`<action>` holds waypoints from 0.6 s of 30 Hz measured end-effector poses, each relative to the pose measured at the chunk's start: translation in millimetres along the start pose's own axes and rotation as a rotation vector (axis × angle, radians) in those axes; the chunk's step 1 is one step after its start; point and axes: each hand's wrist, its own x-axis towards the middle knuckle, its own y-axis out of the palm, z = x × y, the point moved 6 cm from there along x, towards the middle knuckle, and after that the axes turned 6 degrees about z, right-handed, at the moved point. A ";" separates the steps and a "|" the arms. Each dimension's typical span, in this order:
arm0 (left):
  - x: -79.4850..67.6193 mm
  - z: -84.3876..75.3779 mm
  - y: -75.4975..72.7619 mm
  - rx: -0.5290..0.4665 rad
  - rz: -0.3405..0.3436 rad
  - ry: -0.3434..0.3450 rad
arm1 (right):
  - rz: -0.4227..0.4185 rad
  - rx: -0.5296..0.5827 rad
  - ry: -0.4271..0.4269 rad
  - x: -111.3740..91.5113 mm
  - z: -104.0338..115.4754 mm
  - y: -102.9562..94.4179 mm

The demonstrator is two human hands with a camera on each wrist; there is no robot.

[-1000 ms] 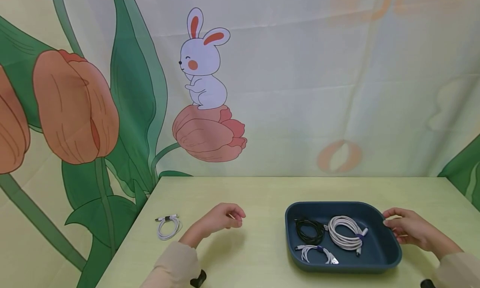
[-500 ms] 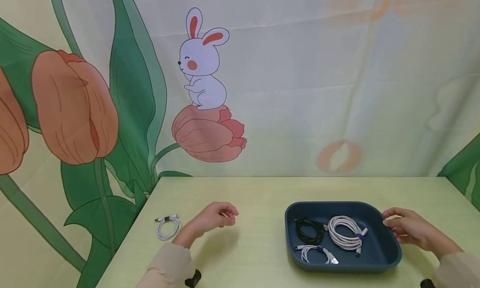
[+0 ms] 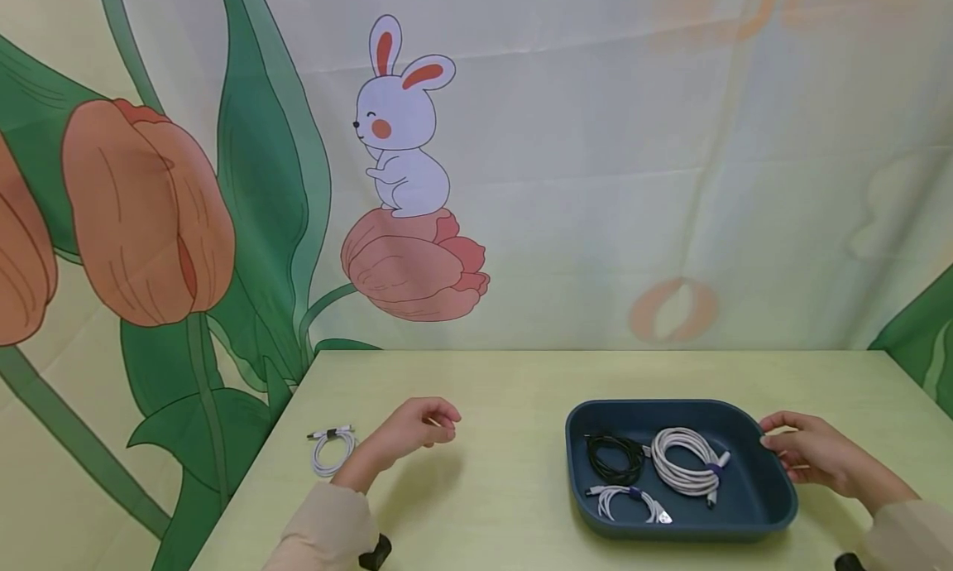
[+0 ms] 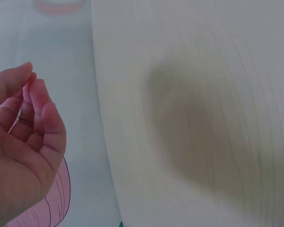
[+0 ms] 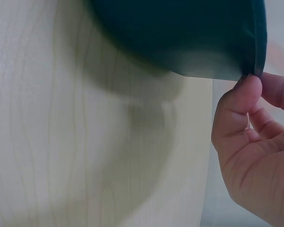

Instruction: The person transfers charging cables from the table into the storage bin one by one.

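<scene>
My left hand (image 3: 412, 429) hovers above the table with its fingers loosely curled. In the left wrist view nothing lies in that hand (image 4: 26, 137). Left of it, a coiled white cable (image 3: 332, 453) with a black tie rests on the table. My right hand (image 3: 815, 455) pinches the right rim of a dark blue bin (image 3: 752, 505) between thumb and index finger, as the right wrist view confirms at the bin's edge (image 5: 259, 42). Inside the bin lie a coiled black cable (image 3: 633, 463), a large white cable coil (image 3: 668, 477) and a smaller white cable (image 3: 606, 505), the white ones with purple ties.
The pale wooden table (image 3: 514, 472) runs back to a hanging cloth (image 3: 581, 182) printed with tulips and a rabbit. Its left edge slants close by the loose white cable.
My left hand has drifted left, nearer the loose white cable, and slightly back from me. The right hand and the bin have stayed put.
</scene>
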 end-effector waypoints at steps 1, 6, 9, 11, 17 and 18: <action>-0.3 0.6 -0.6 0.001 -0.006 -0.004 | 0.000 0.000 0.001 0.1 -0.2 0.0; -0.7 5.4 -5.6 0.003 -0.044 -0.033 | -0.001 0.000 0.003 0.2 -0.7 -0.5; -0.9 9.4 -9.7 0.003 -0.073 -0.050 | -0.002 -0.001 0.003 0.5 -0.8 -0.8; -1.5 11.2 -12.2 0.001 -0.091 -0.057 | -0.004 -0.002 0.004 0.7 -1.1 -1.1; -1.9 17.9 -17.8 -0.020 -0.129 -0.063 | -0.007 -0.002 0.007 1.7 -2.5 -1.7; -1.9 19.3 -18.9 -0.022 -0.137 -0.065 | -0.008 -0.001 0.007 1.8 -2.6 -1.8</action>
